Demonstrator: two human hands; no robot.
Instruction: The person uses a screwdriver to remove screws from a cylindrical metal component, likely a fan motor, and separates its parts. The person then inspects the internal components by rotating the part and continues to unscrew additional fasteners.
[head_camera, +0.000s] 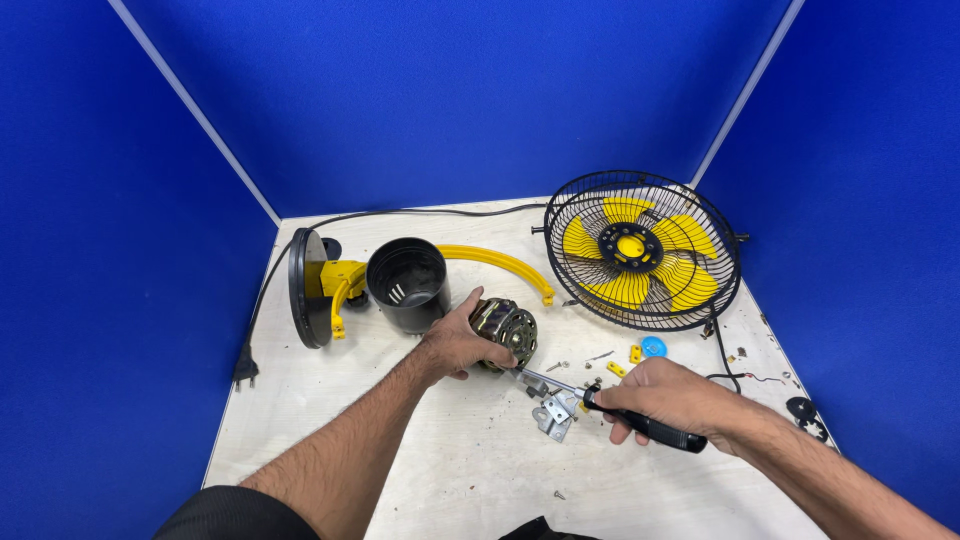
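Two hands at frame centre: left hand (455, 345) grip clenched round the motor (505, 330) on the desk (450, 470); right hand (665, 400) grasps a screwdriver (640, 425), tip at the motor. Black housing cup (408, 285) upper left, only small clips visible inside. Fan cage (640, 250) upper right encloses yellow blades (630, 250).

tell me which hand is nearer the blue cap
Right. The right hand grips a screwdriver just below and beside the blue cap. The left hand holds the motor well to the cap's left, farther off.
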